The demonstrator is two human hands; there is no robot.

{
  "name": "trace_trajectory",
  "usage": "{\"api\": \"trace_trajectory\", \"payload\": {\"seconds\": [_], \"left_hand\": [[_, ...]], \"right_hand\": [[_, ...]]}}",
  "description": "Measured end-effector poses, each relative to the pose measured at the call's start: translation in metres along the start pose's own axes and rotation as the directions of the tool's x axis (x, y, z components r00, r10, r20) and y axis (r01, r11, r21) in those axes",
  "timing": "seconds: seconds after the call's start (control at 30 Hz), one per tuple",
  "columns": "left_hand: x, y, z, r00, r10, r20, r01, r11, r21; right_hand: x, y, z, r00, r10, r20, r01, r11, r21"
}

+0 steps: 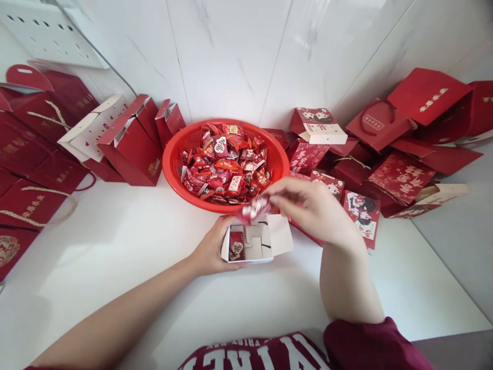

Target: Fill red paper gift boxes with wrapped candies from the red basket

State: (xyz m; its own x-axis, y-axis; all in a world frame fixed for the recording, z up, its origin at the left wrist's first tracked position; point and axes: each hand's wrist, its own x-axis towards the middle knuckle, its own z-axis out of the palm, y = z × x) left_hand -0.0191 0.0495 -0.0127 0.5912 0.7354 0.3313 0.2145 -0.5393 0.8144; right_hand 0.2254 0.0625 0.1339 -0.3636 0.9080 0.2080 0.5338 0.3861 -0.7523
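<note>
The right hand pinches a shiny red-wrapped sweet over the open white cardboard box clasped in the left hand. I'd worry a loose pinch could drop it outside.

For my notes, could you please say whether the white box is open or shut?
The box is open: its flap sticks out to the right, and a red packet shows inside.

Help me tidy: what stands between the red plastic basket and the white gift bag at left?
In the head view, red gift bags stand between the basket and that white bag.
</note>
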Motion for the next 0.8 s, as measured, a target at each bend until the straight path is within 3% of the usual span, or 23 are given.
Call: {"api": "trace_trajectory", "payload": {"seconds": [0.1, 0.17, 0.23, 0.33, 0.43, 0.6, 0.8], "left_hand": [[-0.001, -0.002, 0.0, 1.0, -0.005, 0.002, 0.005, 1.0, -0.012], [-0.002, -0.003, 0.0, 1.0, -0.006, 0.002, 0.006, 1.0, -0.019], [-0.002, -0.003, 0.0, 1.0, -0.009, 0.005, 0.01, 1.0, -0.023], [-0.002, -0.002, 0.0, 1.0, -0.017, 0.01, 0.018, 1.0, -0.025], [-0.002, -0.001, 0.0, 1.0, -0.014, 0.009, 0.014, 1.0, -0.027], [-0.002, 0.0, 0.0, 1.0, -0.007, 0.014, 0.007, 1.0, -0.019], [-0.005, -0.002, 0.001, 1.0, -0.022, 0.008, 0.022, 0.999, -0.036]], "right_hand": [[0.01, 0.018, 0.002, 0.927, 0.072, -0.368, -0.017, 0.988, 0.152], [0.016, 0.027, 0.006, 0.903, 0.062, -0.426, -0.017, 0.994, 0.109], [0.022, 0.031, 0.01, 0.932, 0.043, -0.359, -0.051, 0.999, -0.012], [0.036, 0.034, 0.016, 0.985, 0.099, -0.145, -0.128, 0.97, -0.208], [0.063, 0.043, 0.024, 0.971, 0.237, -0.029, -0.229, 0.889, -0.396], [0.106, 0.066, 0.04, 0.921, 0.385, 0.058, -0.297, 0.791, -0.534], [0.106, 0.075, 0.043, 0.941, 0.337, -0.024, -0.307, 0.826, -0.472]]}}
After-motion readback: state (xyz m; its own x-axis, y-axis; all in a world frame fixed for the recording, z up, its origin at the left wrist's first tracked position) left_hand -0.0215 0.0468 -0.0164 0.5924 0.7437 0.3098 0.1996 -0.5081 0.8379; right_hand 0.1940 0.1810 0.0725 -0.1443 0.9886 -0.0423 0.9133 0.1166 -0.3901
